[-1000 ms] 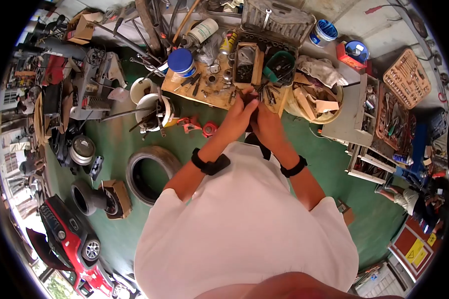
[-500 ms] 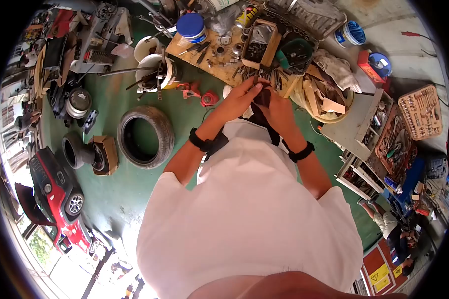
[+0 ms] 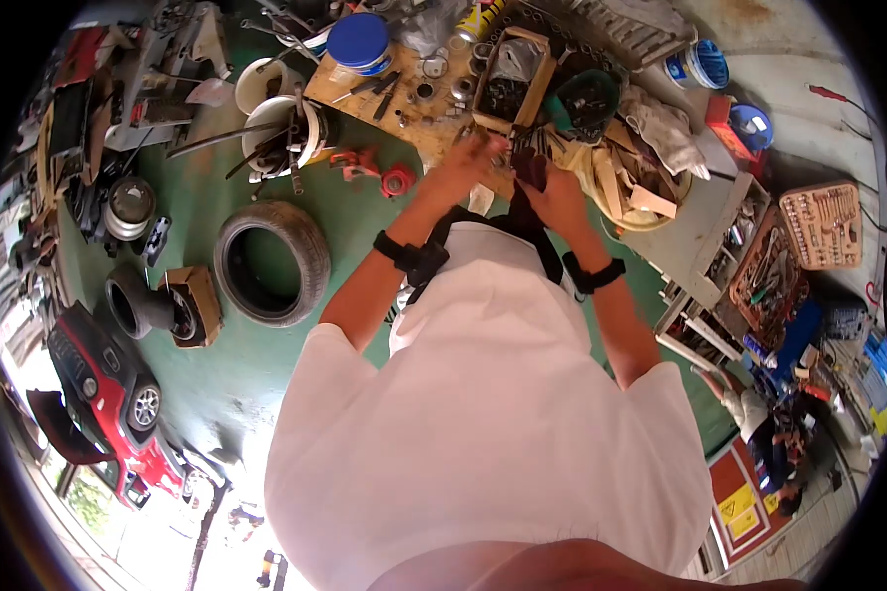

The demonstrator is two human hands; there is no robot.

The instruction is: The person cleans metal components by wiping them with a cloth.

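My left hand (image 3: 460,169) reaches over the near edge of the wooden workbench (image 3: 323,84). Its fingers are smeared by motion near small metal parts, so their grip is not readable. Close by on the right, my right hand (image 3: 559,200) is closed around a dark maroon object (image 3: 530,169) whose kind I cannot make out. Beyond the hands, a wooden box (image 3: 534,97) of small dark parts stands on the bench. A green container (image 3: 583,103) is to its right. Dark-handled tools (image 3: 385,100) lie toward the bench's left side.
A blue-lidded tub (image 3: 359,44) stands on the bench. On the left are white buckets (image 3: 271,123), a red jack (image 3: 396,181) and a tyre (image 3: 229,261). A scrap-filled bin (image 3: 629,219) stands right. Another person (image 3: 756,414) is farther off at lower right.
My hands, together around the dark object before, have come apart. The left has moved left, over the bench edge, while the dark object stays in my right hand. The whole view has shifted slightly.
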